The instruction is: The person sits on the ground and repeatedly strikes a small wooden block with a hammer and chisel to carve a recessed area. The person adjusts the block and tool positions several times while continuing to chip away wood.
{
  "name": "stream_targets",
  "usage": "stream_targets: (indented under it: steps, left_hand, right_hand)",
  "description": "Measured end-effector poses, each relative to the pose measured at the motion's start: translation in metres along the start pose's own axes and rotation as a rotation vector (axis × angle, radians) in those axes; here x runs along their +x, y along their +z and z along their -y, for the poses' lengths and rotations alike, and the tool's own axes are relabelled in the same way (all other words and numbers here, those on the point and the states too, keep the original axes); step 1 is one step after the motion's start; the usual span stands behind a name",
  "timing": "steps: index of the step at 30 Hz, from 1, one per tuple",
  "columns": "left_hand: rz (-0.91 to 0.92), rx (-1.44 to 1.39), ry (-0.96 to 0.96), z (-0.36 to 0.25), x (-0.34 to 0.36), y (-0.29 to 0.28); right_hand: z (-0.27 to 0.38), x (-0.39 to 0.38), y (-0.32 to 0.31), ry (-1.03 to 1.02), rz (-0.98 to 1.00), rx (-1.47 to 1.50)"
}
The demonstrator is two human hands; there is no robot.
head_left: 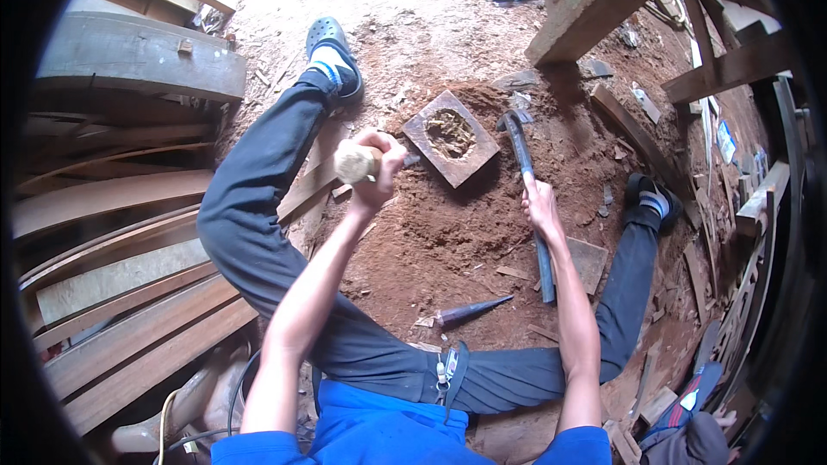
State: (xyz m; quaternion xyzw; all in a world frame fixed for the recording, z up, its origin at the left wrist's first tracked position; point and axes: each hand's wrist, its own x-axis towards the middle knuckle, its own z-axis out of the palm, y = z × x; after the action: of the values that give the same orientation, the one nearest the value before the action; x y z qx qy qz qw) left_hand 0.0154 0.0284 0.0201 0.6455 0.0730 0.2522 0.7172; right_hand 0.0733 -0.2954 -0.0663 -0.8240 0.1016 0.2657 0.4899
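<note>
Fingers of the left hand (376, 174) are wrapped tight round a wooden-handled chisel (360, 164), its tip set at the near left edge of a hollowed square wood block (450, 138). A hammer (527, 174) is gripped mid-handle by the right hand (540, 207), just right of the block. Nearer, a loose chisel (469, 312) lies on the sawdust-covered ground (448, 241).

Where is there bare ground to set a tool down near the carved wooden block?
Bare sawdust-covered dirt lies below the wooden block, between the left hand holding a wooden-handled chisel and the right hand gripping the hammer. More lies above the block toward the blue shoe. Crowded: offcuts right of the hammer, stacked planks at left.
</note>
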Motion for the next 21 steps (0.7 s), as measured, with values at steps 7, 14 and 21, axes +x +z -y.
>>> stream_targets:
  steps: [7,14,21]
  left_hand:
    - [-0.284,-0.126,-0.129,0.057,-0.049,0.029]
    - [-0.174,0.004,-0.107,0.057,-0.061,0.034]
    - [-0.05,0.275,0.021,0.052,-0.075,0.045]
  right_hand:
    - [-0.008,-0.005,0.011,0.097,0.163,-0.027]
    - [-0.027,-0.059,0.005,0.338,0.207,0.256]
    - [-0.038,-0.082,-0.004,0.343,0.264,0.237]
